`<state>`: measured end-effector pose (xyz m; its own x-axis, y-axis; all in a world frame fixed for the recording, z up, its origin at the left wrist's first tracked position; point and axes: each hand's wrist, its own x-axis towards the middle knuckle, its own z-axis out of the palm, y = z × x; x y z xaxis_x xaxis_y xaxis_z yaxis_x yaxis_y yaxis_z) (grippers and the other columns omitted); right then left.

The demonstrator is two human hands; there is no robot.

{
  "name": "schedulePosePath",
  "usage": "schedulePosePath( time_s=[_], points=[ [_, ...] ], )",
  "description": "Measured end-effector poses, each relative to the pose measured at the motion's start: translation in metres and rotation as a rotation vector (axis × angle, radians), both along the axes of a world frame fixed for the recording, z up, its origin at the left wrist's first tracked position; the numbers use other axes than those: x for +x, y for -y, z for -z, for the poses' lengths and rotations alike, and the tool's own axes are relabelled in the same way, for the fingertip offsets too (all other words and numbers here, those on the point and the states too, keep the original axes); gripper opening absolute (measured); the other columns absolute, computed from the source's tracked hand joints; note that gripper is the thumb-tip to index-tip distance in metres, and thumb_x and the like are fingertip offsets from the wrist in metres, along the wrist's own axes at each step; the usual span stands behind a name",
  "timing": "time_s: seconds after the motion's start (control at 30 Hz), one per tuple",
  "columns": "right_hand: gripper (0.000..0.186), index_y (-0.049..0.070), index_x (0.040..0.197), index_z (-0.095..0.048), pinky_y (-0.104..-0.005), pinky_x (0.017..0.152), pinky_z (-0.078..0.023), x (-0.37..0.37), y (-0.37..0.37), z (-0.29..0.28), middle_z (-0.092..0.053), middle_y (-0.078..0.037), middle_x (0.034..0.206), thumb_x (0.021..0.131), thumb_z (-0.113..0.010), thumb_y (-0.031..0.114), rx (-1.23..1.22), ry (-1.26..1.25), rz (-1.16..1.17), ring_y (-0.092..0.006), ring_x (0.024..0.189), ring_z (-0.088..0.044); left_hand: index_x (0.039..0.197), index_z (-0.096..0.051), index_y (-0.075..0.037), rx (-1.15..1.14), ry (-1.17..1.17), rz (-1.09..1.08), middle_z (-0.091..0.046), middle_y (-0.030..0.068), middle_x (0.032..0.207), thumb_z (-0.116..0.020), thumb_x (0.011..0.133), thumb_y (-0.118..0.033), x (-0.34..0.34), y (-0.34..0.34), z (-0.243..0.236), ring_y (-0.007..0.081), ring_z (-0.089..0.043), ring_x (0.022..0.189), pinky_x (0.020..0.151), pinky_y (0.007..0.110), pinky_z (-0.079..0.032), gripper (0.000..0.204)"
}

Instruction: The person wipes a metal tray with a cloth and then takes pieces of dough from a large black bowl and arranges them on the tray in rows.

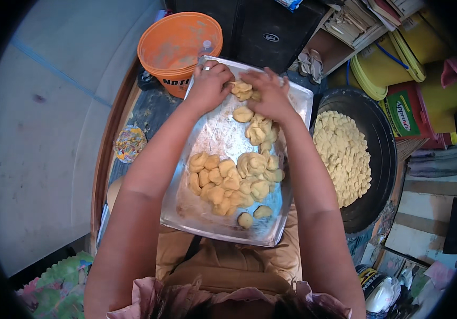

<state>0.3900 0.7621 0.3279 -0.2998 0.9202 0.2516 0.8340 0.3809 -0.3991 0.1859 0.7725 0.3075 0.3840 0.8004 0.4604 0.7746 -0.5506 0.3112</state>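
Both hands (271, 97) at dough (242, 90), near far tray (298, 97) edge, bare metal (212, 130) mid-left

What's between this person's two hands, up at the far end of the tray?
In the head camera's view, a small clump of yellowish pieces lies between the left hand and the right hand, on the tray.

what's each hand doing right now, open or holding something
Left hand: fingers curled beside pale dough pieces; grip can't be told.
Right hand: open, fingers spread, at the same pieces.
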Motion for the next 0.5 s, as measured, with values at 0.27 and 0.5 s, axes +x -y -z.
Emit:
schedulePosePath(
  time_s=[0.27, 0.5],
  points=[
    [0.022, 0.013, 0.091, -0.073, -0.0400, 0.088, -0.038, 0.034, -0.038, -0.002, -0.069, -0.006, 0.081, 0.070, -0.070, 0.018, -0.194, -0.170, 0.076, -0.0200, 0.080, -0.064, 0.090, -0.066, -0.011, 0.019, 0.009, -0.148, -0.064, 0.0031, 0.098, -0.063, 0.080, -0.014, 0.018, -0.007, -0.007, 0.0255, -0.053, 0.104, 0.087, 0.043, -0.031, 0.011],
    [0.016, 0.002, 0.091, -0.066, -0.0246, 0.065, -0.047, 0.041, -0.043, 0.006, -0.063, -0.003, 0.078, 0.075, -0.062, 0.004, -0.365, -0.984, 0.015, -0.0107, 0.070, -0.058, 0.123, -0.060, -0.017, 0.196, -0.141, -0.013, -0.063, 0.0042, 0.109, -0.061, 0.078, -0.010, 0.030, -0.007, -0.006, 0.0246, -0.051, 0.111, 0.094, 0.043, -0.032, 0.046]
  ],
)
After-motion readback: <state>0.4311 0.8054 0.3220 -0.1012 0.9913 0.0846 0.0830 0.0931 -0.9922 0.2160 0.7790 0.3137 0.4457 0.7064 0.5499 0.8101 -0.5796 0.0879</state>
